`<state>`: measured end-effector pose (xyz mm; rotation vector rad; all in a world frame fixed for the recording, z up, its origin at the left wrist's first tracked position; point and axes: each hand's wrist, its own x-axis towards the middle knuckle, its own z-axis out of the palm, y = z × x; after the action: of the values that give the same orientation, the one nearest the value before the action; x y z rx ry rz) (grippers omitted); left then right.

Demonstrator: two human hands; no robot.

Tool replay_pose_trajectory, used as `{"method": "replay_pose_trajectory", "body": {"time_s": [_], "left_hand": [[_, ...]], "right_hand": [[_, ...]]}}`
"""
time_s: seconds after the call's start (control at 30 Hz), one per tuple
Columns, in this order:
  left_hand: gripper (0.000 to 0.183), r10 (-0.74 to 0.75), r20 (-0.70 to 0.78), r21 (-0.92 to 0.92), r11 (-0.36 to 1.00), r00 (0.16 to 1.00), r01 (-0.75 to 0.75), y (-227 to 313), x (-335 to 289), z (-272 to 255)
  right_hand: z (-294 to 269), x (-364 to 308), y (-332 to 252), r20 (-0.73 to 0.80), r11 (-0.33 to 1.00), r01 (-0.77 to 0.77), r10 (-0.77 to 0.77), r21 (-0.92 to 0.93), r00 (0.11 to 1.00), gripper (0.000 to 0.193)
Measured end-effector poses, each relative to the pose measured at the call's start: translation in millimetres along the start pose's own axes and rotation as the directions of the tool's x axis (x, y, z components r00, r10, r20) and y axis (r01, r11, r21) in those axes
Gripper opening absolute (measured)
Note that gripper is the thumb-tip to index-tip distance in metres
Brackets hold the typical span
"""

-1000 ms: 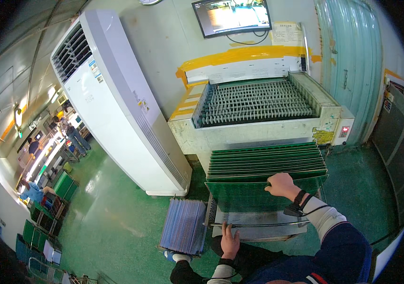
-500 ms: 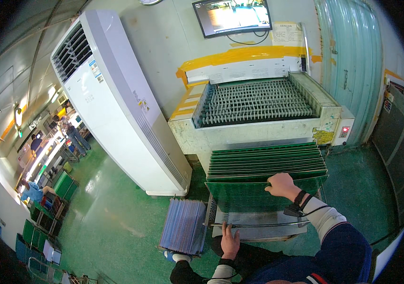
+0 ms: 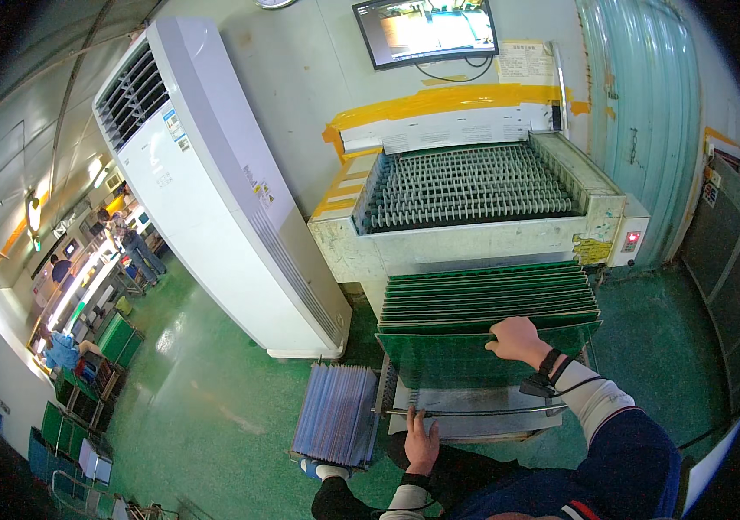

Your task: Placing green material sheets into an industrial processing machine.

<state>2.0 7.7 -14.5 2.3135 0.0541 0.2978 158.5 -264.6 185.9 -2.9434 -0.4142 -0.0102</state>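
My right hand [image 3: 517, 341] is closed on the top edge of the front green board [image 3: 439, 358], with its fingers curled over the rim. Behind that board, several thin green boards [image 3: 482, 293] stand upright in a row in a rack. My left hand [image 3: 423, 446] lies with fingers stretched out against the metal rod [image 3: 482, 411] along the rack's near side. A pale sheet [image 3: 474, 423] shows at the bottom of the rack, below the front board. To the left stands a rack of bluish-purple thin panels [image 3: 335, 414], close to my foot.
Beyond the boards is a machine with a bed of rollers [image 3: 474, 185] and a control box [image 3: 631, 241] on its right. A tall white air conditioner [image 3: 222, 191] leans across the left in view. A screen [image 3: 426, 30] hangs above. Other people [image 3: 131, 243] work far left.
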Motion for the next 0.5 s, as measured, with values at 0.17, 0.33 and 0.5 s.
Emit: {"method": "replay_pose_trajectory", "body": {"time_s": [0.17, 0.33, 0.5], "left_hand": [[0.050, 0.011, -0.006, -0.019, 1.000, 1.000, -0.011, -1.1, 0.5, 0.0], [0.051, 0.000, 0.002, -0.008, 1.000, 1.000, 0.000, 1.3, 0.5, -1.2], [0.051, -0.022, 0.017, -0.025, 0.999, 1.000, 0.023, 2.6, -0.2, -1.8]], "right_hand": [[1.1, 0.6, -0.2, 0.003, 1.000, 0.001, -0.001, -0.004, 1.000, 0.036], [0.1, 0.4, -0.1, 0.007, 1.000, -0.006, 0.006, -0.002, 1.000, 0.036], [-1.5, -0.2, -1.1, 0.013, 1.000, -0.010, 0.010, -0.004, 1.000, 0.036]]}}
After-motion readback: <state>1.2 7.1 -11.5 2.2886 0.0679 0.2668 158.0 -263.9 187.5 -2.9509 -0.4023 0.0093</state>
